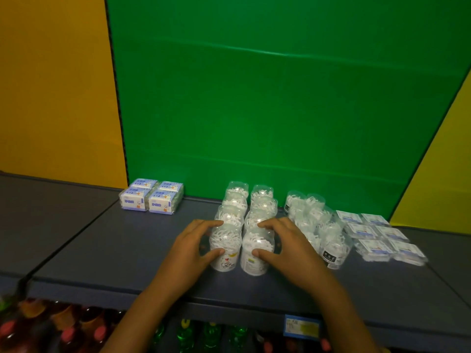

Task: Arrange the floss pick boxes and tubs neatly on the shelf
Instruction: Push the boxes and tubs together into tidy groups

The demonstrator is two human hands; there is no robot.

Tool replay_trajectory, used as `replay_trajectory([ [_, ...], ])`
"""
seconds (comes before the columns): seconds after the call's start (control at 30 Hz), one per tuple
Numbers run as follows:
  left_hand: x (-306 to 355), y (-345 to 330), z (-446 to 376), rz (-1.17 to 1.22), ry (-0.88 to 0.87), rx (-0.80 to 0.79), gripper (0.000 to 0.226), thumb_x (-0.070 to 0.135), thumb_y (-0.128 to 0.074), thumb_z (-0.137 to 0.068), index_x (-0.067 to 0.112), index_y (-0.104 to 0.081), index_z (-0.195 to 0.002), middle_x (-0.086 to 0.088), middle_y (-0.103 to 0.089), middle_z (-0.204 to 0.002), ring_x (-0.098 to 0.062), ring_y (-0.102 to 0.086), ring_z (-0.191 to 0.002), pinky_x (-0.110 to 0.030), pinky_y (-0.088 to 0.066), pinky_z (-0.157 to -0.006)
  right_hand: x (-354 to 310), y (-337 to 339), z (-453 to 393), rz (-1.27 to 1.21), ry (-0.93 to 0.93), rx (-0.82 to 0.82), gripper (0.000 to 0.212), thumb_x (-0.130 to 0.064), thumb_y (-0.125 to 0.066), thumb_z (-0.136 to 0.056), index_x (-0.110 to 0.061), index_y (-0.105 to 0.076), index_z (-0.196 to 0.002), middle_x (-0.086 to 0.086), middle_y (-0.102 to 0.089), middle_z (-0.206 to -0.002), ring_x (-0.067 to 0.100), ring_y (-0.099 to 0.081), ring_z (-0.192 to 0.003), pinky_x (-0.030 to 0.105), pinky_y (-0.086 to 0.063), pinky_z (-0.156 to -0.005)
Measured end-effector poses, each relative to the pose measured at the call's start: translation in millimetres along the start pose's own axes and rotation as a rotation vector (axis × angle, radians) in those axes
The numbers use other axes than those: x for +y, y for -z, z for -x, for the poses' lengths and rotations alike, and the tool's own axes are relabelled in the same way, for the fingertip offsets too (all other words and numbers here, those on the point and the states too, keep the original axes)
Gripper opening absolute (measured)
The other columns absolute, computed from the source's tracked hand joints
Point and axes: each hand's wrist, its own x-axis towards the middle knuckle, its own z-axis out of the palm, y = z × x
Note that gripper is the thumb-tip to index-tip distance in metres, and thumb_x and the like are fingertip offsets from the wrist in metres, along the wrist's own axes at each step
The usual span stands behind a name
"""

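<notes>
Nearest, below the shelf edge: bottles point(76, 332) w/ red and green caps, blurred, and a blue price tag point(302, 326) on the shelf point(107, 256) lip.

On the shelf, both hands bracket the two front clear tubs. L hand point(190, 247) has fingers curled round the left side of the front-left tub point(225, 247), thumb on its front near the cartoon label, fingertips up by the lid. R hand point(285, 244) grips the front-right tub point(258, 250) the same way, thumb on the front, fingers over the top and right side. The two tubs stand upright, just beside each other, near the shelf's front.

Behind them, more tubs in two rows point(248, 202) run back toward the green backdrop point(280, 98), upright, close-packed.

R of those, a looser cluster of tubs w/ black labels point(318, 225), some tilted, touching each other.

Far R: flat boxes point(377, 233) in two columns, blurred, angled slightly.

Far L, at the back by the backdrop: four blue-white boxes point(152, 196), 2x2, square and tight together, well apart from the tubs.

Yellow panels point(51, 85) flank the green.
</notes>
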Motion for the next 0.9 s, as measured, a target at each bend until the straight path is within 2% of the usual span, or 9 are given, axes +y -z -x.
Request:
replay_trajectory([
  [0.37,1,-1,0,-0.01,0.0,0.019,0.056,0.023,-0.08,-0.075,0.036,-0.055,-0.124,0.026,-0.047,-0.113,0.009,-0.05,-0.105,-0.015,-0.05,-0.084,3,0,-4,0.096,0.01,-0.01,0.056,-0.059,-0.071,-0.076,-0.039,-0.041,-0.12,-0.014,-0.042,-0.122,0.009,-0.048,-0.111,0.034,-0.051,-0.088],
  [0.5,1,2,-3,-0.02,0.004,-0.009,0.056,0.033,-0.078,-0.074,0.039,-0.053,-0.124,0.026,-0.047,-0.116,0.01,-0.048,-0.107,-0.013,-0.046,-0.086,6,6,-6,0.043,0.025,-0.035,0.053,-0.062,-0.068,-0.077,-0.041,-0.043,-0.119,-0.016,-0.043,-0.118,0.003,-0.048,-0.108,0.029,-0.049,-0.089],
  [0.6,0,6,-12,0.077,0.057,0.029,0.043,0.038,-0.072,-0.08,0.039,-0.055,-0.12,0.022,-0.052,-0.115,0.009,-0.052,-0.103,-0.009,-0.047,-0.079,11,17,-13,-0.039,0.011,0.003,0.043,-0.059,-0.061,-0.085,-0.039,-0.049,-0.121,-0.014,-0.046,-0.114,-0.001,-0.049,-0.103,0.023,-0.046,-0.088],
  [0.77,-7,17,-48,0.035,0.056,0.065,0.029,0.024,-0.068,-0.086,0.027,-0.064,-0.115,0.007,-0.058,-0.11,0.005,-0.056,-0.096,0.001,-0.041,-0.074,23,25,-40,-0.019,-0.035,0.04,0.038,-0.05,-0.061,-0.089,-0.037,-0.054,-0.124,-0.011,-0.051,-0.109,0.002,-0.051,-0.1,0.024,-0.045,-0.085],
  [0.83,-9,18,-67,-0.015,0.035,0.027,0.031,0.023,-0.07,-0.084,0.028,-0.065,-0.115,0.008,-0.059,-0.109,0.003,-0.057,-0.095,-0.002,-0.041,-0.074,26,25,-53,-0.023,-0.055,-0.009,0.039,-0.046,-0.065,-0.088,-0.037,-0.056,-0.125,-0.01,-0.052,-0.11,0.004,-0.053,-0.1,0.023,-0.045,-0.085],
  [0.9,-13,15,-82,-0.032,0.028,-0.05,0.036,0.025,-0.072,-0.082,0.029,-0.065,-0.117,0.009,-0.06,-0.11,0.003,-0.056,-0.095,-0.01,-0.045,-0.08,28,26,-65,-0.031,-0.069,-0.062,0.04,-0.043,-0.069,-0.086,-0.038,-0.058,-0.124,-0.01,-0.055,-0.112,0.004,-0.055,-0.097,0.022,-0.046,-0.084],
])
